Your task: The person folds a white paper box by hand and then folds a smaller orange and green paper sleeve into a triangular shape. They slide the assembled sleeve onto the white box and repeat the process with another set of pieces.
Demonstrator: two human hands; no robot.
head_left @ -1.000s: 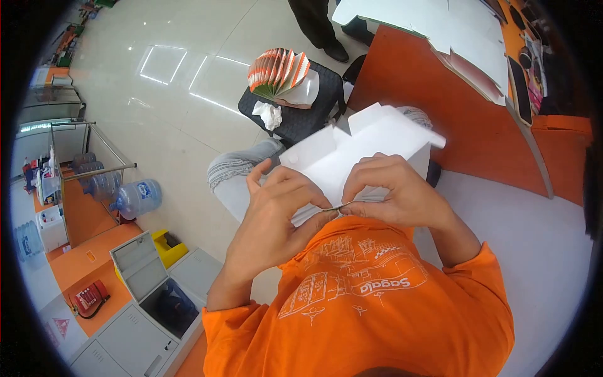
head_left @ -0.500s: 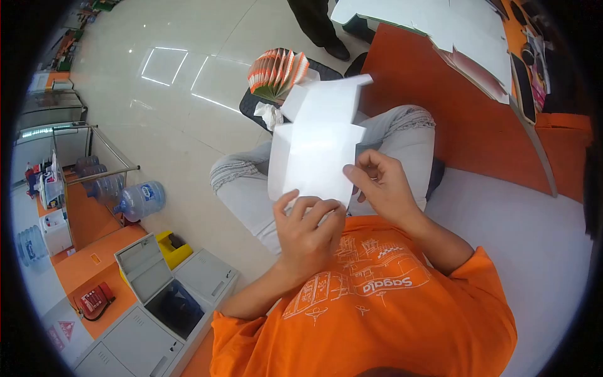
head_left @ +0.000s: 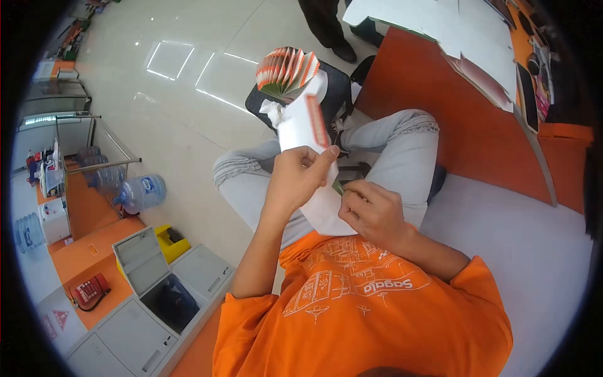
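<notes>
White, folded cardboard sheet, now turned, orange-printed strip showing; left fingers pinching its edge, right fingers closed at small green part beside.

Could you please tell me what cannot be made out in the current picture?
All in the head view:
- What the right hand pinches at the white folded card sheet: its fingers hide most of it.
- The upper body above the dark trousers: cut off by the top edge.
- The blue label's small print on the clear plastic water bottle: too small.
</notes>
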